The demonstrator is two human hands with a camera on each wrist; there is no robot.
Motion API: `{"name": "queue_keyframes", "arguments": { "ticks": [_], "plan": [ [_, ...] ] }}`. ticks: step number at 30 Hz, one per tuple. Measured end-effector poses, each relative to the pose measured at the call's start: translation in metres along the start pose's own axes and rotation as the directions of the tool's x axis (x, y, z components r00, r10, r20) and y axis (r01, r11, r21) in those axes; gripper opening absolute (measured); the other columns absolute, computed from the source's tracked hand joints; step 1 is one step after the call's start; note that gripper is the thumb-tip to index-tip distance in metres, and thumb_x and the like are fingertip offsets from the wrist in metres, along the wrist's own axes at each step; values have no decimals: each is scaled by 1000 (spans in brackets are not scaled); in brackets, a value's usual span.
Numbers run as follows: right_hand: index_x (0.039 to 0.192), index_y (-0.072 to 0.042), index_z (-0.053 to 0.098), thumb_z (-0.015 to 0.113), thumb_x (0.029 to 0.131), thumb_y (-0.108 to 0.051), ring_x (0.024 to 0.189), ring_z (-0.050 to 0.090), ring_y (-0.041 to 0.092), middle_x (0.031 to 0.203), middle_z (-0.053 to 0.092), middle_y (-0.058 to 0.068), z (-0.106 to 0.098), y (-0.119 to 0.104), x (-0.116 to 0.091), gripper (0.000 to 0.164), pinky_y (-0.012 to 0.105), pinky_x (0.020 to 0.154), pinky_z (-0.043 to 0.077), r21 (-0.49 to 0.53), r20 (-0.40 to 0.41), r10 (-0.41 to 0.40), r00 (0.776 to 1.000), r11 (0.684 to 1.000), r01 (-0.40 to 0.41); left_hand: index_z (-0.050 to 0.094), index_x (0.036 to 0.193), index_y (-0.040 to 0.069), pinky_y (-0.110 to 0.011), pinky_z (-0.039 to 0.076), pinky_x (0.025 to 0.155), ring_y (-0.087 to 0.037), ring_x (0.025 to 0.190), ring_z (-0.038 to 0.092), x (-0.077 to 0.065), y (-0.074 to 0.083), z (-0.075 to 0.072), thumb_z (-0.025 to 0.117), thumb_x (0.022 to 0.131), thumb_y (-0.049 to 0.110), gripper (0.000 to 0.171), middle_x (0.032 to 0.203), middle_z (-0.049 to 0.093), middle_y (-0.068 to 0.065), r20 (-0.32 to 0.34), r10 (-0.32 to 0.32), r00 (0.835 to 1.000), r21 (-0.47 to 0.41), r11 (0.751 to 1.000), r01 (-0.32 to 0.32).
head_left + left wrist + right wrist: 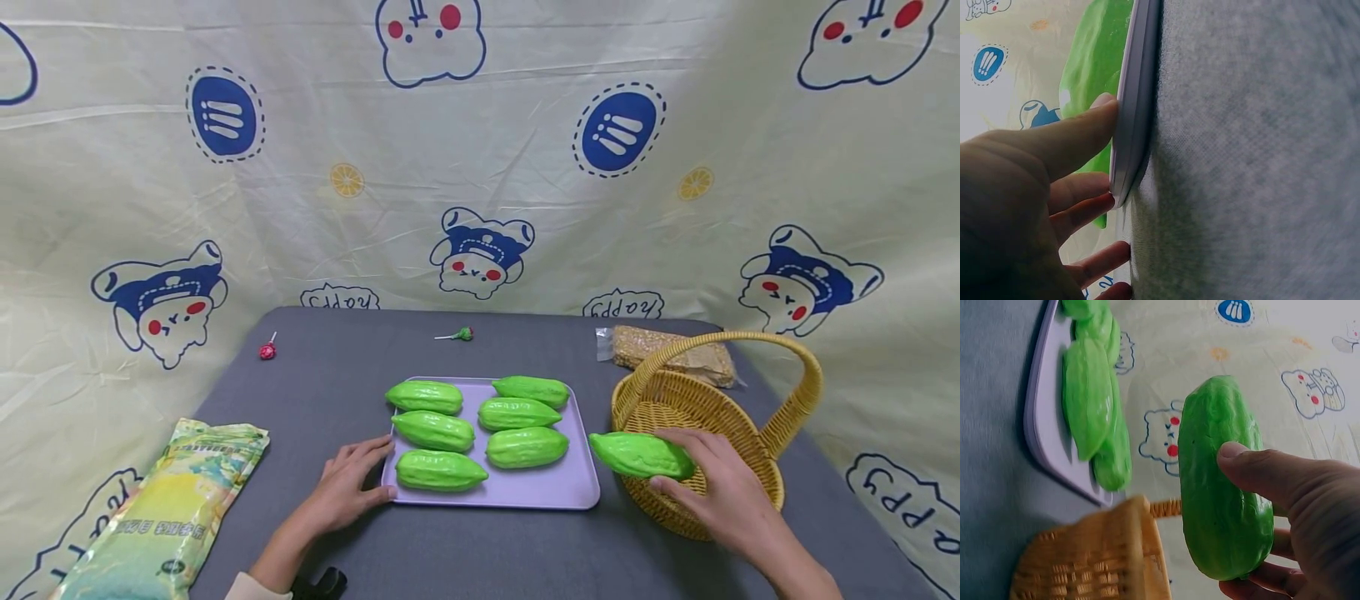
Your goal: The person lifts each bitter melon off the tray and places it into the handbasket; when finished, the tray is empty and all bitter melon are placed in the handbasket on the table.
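My right hand [723,487] holds a green ridged gourd [642,456] above the near-left part of a woven basket [750,425]. In the right wrist view the thumb presses one side of this gourd [1219,487], with fingers around its far side. My left hand [343,487] touches the left edge of a light purple tray [540,492], thumb and fingertips at the rim. The left wrist view shows the thumb [1079,134] against the tray's edge [1132,112]. Several similar gourds [442,471] lie on the tray in two columns.
The basket's arched handle [738,337] rises above its rim. Behind it lies a clear bag of grain [667,354]. A printed yellow-green bag [176,517] is at the left. Red [267,350] and green [467,334] lollipop-like items lie toward the back of the grey table [337,358].
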State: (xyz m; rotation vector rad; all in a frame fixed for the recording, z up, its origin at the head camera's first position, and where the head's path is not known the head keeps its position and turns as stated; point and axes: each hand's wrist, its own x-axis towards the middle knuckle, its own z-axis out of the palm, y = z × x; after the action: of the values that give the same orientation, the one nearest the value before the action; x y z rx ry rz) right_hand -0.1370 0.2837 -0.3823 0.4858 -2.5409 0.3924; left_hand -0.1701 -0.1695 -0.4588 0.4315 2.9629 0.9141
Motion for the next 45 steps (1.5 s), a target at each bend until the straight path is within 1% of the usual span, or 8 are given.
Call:
{"name": "queue_keyframes", "arguments": {
  "ticks": [3, 6, 10, 20, 26, 34, 39, 45],
  "plan": [
    [115, -11, 62, 86, 63, -21, 95, 53, 24, 107, 62, 9, -5, 7, -1, 58, 36, 75, 40, -12, 24, 34, 999, 999, -33, 52, 134, 9, -47, 32, 89, -30, 125, 42, 0, 0, 0, 72, 80, 32, 62, 143, 47, -5, -2, 4, 1000, -1, 1000, -4],
    [117, -11, 61, 84, 67, -24, 98, 53, 29, 108, 61, 13, -10, 15, 0, 56, 48, 74, 42, -8, 64, 86, 994, 996, -85, 52, 134, 10, -47, 32, 89, -30, 125, 42, 1, -1, 0, 72, 80, 32, 62, 143, 47, -4, -3, 1, 1000, 1, 1000, -1],
    [119, -11, 59, 81, 72, -29, 100, 52, 34, 112, 59, 17, -16, 26, 2, 55, 55, 75, 42, -16, 113, 142, 983, 990, -141, 52, 134, 10, -46, 32, 89, -30, 125, 42, 1, -1, 0, 72, 80, 31, 62, 144, 47, -4, -3, -3, 1000, 1, 1000, 3],
    [117, -6, 58, 80, 72, -33, 94, 54, 38, 109, 58, 24, -25, 52, 6, 57, 55, 70, 43, -83, 157, 186, 970, 981, -174, 52, 134, 10, -44, 33, 87, -30, 125, 42, 0, -1, 0, 72, 80, 33, 63, 143, 47, -4, -6, 7, 1000, 3, 1000, -7],
    [117, -1, 58, 79, 74, -33, 96, 53, 43, 110, 58, 29, -27, 64, 12, 58, 58, 73, 42, -120, 177, 195, 965, 977, -175, 52, 134, 9, -45, 33, 88, -31, 126, 41, 0, -1, 0, 73, 80, 33, 63, 143, 47, -4, -3, 10, 1000, -3, 1000, -10],
    [122, 2, 55, 77, 76, -33, 94, 52, 44, 110, 56, 32, -27, 75, 26, 61, 56, 71, 41, -149, 232, 256, 939, 963, -226, 52, 135, 10, -44, 33, 87, -31, 126, 41, 1, 0, -1, 72, 80, 33, 62, 143, 47, -4, 5, 6, 1000, -4, 1000, -6],
    [122, 2, 55, 77, 75, -30, 96, 52, 47, 113, 54, 34, -24, 81, 33, 61, 57, 72, 41, -156, 235, 264, 935, 960, -232, 52, 134, 9, -45, 33, 88, -32, 126, 42, 0, 0, -1, 72, 80, 33, 63, 143, 47, -4, -4, 14, 1000, -4, 1000, -14],
    [124, 3, 53, 74, 78, -36, 101, 50, 51, 119, 52, 36, -22, 86, 41, 63, 61, 76, 40, -149, 256, 260, 931, 962, -227, 52, 135, 9, -48, 34, 90, -32, 125, 42, 0, -1, 0, 72, 79, 34, 64, 143, 48, -4, -16, 24, 1000, 4, 1000, -24]
  ]
}}
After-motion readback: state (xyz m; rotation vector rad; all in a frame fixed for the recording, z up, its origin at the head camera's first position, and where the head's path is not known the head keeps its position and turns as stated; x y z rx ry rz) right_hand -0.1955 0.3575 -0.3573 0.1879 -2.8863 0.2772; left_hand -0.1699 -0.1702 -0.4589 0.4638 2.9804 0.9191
